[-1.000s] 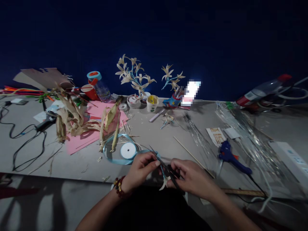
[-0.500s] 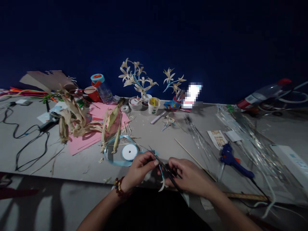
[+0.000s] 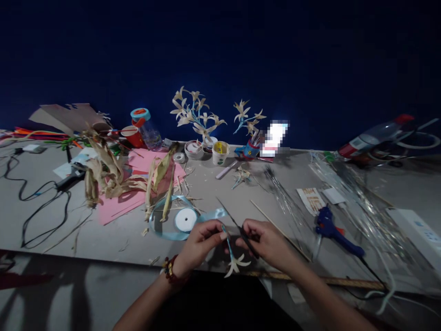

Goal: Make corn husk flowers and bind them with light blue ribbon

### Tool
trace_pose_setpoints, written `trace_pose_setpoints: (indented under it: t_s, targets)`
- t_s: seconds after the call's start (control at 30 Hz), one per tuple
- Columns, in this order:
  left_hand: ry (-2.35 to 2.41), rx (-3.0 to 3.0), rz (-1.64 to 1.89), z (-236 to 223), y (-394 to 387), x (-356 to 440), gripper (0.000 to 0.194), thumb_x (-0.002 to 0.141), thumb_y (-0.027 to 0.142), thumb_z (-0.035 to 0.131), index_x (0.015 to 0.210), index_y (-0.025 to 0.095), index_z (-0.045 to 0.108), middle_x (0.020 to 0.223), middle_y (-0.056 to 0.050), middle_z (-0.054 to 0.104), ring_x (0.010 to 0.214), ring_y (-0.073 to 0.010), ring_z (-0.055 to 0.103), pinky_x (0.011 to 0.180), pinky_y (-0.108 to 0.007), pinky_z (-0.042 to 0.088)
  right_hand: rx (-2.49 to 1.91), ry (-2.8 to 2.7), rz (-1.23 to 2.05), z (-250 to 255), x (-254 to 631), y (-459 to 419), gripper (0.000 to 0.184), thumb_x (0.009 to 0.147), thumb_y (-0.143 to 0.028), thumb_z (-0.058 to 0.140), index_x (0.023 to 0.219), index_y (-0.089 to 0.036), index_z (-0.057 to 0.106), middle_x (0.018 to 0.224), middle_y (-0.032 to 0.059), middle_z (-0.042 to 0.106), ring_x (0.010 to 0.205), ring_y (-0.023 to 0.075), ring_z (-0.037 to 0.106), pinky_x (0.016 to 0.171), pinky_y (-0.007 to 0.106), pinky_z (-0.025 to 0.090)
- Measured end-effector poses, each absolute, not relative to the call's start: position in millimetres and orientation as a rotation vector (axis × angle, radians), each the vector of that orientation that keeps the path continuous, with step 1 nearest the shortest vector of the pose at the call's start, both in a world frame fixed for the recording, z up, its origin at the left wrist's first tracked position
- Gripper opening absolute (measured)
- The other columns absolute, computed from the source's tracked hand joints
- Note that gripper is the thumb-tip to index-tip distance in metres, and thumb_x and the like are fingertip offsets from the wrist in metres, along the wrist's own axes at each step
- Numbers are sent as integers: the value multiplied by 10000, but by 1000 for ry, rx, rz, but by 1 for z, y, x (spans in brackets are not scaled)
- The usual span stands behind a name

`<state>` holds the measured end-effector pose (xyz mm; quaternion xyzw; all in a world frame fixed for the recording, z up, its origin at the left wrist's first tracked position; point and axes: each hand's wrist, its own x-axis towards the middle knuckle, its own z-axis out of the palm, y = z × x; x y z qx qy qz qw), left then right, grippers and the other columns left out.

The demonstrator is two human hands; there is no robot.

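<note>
Flower (image 3: 236, 263): cream, narrow pointed petals spread, light-blue wrapped stem. Hangs head down from the left hand (image 3: 206, 239), over the bench's (image 3: 113, 241) near edge. Left hand pinches the stem near its top, thumb against fingers. Right hand (image 3: 265, 240) is closed around dark scissors (image 3: 237, 224), tips pointing up and left, past the stem. Can't tell the blade gap.

Bench: grey, cluttered, small scraps scattered. Dark blue wall (image 3: 138, 50) behind, dim light.

Blue ribbon roll (image 3: 186, 219) just beyond left hand, its loose end near the scissors. Thin stick (image 3: 270, 219) lies beside right hand. Left side: dried husks (image 3: 108, 179) over pink paper (image 3: 120, 208). Right: blue glue gun (image 3: 334, 234), thin wires (image 3: 284, 191). Back: two flower sprays (image 3: 195, 112), tub (image 3: 219, 155), tilted bottle (image 3: 375, 136).
</note>
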<state>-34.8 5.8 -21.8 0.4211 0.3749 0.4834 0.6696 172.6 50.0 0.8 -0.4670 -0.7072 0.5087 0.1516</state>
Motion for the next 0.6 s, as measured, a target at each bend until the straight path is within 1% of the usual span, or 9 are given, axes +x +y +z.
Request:
trace_pose_setpoints:
  t_s: [0.1,0.17,0.2,0.27,0.33,0.4,0.5,0.6]
  targets:
    - [841,894,1113,-23,4,-35,229,860,337,711,762,146,630,712,-29,666,619,-143,642,649,-265,511,-1348,-2120,1333,5,165,67,330,813,-448,676,682,-217,481,575,-72,473,540,109,409,500,210,281]
    - [848,834,1156,-25,3,-37,239,858,334,715,749,155,599,686,-28,683,600,-140,637,640,-261,508,-1361,-2231,1209,10,156,84,256,792,-422,710,763,-219,557,589,-74,518,535,110,439,506,209,287]
    - [857,801,1183,-26,2,-39,241,852,333,721,751,159,588,675,-25,687,588,-136,632,632,-256,503,-1378,-2271,1130,13,151,93,232,782,-410,722,824,-224,589,611,-71,555,536,112,463,513,210,294]
    - [873,738,1237,-28,2,-42,241,838,331,735,766,165,577,666,-18,693,575,-128,622,616,-244,492,-1427,-2301,973,16,141,109,252,778,-422,730,907,-236,621,705,-51,638,571,120,521,536,215,315]
    - [886,685,1283,-31,2,-46,248,824,335,747,766,166,575,668,-17,695,575,-125,617,600,-238,487,-1517,-2325,836,15,134,120,269,791,-469,716,884,-236,620,752,-33,674,608,134,561,538,221,316]
    - [904,636,1326,-33,2,-50,258,809,340,758,755,166,576,673,-19,697,580,-125,616,583,-233,482,-1584,-2393,749,8,132,124,277,807,-491,701,838,-231,611,729,-27,680,621,145,588,527,224,307]
    - [924,578,1379,-35,2,-54,258,795,332,772,754,168,576,713,-26,713,604,-130,637,600,-239,489,-1583,-2504,695,-10,136,118,215,818,-417,711,854,-227,616,722,-19,694,639,160,629,534,229,317]
    - [918,595,1387,-36,3,-54,227,817,318,758,775,162,599,762,-39,732,626,-132,655,655,-255,499,-1605,-2550,611,-26,144,104,161,814,-297,723,895,-205,618,777,33,710,703,212,663,571,255,344]
